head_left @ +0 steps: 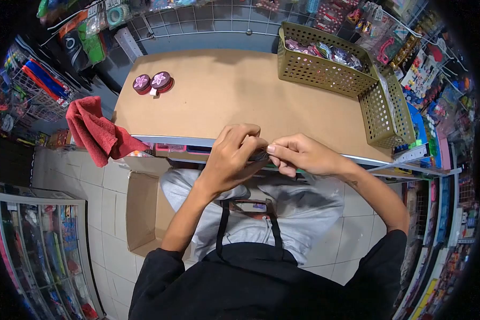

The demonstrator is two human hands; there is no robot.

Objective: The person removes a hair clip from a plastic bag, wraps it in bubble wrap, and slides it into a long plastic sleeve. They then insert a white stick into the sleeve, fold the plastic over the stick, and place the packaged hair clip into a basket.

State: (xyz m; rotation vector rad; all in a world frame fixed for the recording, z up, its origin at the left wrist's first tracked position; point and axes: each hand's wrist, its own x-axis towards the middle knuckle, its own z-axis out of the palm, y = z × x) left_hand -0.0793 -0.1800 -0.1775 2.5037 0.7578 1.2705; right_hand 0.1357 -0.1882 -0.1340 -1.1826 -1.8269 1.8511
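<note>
My left hand [233,156] and my right hand [300,154] meet just over the table's front edge, above my lap. The left fingers are curled, closed around something small and dark that I cannot make out. Thumb and forefinger of my right hand pinch together right beside the left fingertips; what they grip is too small to name. On the table [213,101], at the far left, lie two round dark maroon items with pink flowers [153,82], side by side, with a small white tag at their front.
An olive perforated basket [325,74] holding small packets stands at the back right, beside a second olive basket [386,114]. A red cloth [98,133] hangs over the left corner. A cardboard box [144,213] sits on the floor, left of my legs. Merchandise racks surround the table.
</note>
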